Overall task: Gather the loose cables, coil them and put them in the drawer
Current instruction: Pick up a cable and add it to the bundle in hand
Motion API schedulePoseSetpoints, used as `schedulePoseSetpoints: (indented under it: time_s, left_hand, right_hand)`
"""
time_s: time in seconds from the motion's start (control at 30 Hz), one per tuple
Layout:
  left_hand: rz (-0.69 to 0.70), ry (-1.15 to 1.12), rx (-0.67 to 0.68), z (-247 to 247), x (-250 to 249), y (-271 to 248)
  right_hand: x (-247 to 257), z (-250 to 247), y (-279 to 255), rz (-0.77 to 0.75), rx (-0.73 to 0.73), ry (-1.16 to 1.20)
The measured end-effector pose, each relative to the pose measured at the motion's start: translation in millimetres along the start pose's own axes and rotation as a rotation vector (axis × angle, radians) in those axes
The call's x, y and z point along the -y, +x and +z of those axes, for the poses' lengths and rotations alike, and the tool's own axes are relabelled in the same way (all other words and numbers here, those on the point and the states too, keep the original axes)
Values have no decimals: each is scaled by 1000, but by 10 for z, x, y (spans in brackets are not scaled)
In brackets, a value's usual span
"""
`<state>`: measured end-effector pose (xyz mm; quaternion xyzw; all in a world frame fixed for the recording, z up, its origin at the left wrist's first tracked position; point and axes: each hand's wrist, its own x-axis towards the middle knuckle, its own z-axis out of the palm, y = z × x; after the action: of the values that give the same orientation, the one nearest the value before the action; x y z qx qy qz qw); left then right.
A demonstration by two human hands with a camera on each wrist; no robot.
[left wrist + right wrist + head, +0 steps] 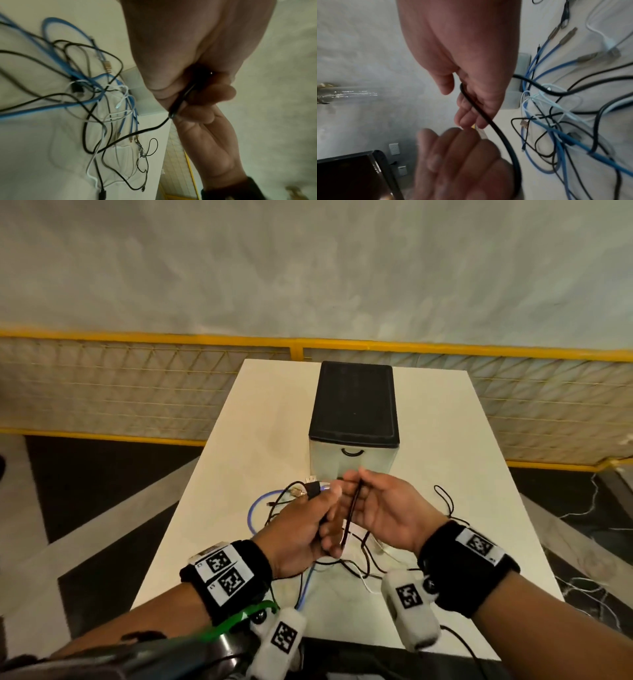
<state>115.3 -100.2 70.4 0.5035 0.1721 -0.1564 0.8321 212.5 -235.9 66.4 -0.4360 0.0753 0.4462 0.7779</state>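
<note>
At the centre of the head view, the left hand (308, 529) grips plug ends and the right hand (383, 501) pinches a black cable (349, 518); the drawer (352, 455) above them sits closed, so I judge coiling barely begun; lower left in the left wrist view, the tangle (102, 108) sprawls on the worktop (34, 162), uncoiled; the right wrist view alone shows the cable bending between both hands.

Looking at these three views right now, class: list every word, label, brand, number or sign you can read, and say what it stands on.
No readable words, brands or numbers in any view.
Wristbands: square black-and-white coded markers, patterns only; tiny characters beside them are too small to read.
Wrist cameras: the same kind of marker, no text.
Drawer unit: plain, no label visible.
Cables: no print can be made out.
</note>
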Motion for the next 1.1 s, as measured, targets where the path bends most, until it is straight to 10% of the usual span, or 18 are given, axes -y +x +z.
schedulePoseSetpoints:
  time_s: [0.27,0.63,0.9,1.1]
  left_hand:
    - [-117,60,63,-117,-139,-344]
    - [-453,781,-4,-1029,96,-806]
    - [286,775,-259,-502,-345,-190]
    - [275,859,-87,-19,-132,176]
  right_hand:
    - [-5,48,39,8,-184,190]
    - [48,-242,42,-28,-291,341]
    - [-144,30,52,-21,-256,10]
    - [-269,47,-29,22,-109,-21]
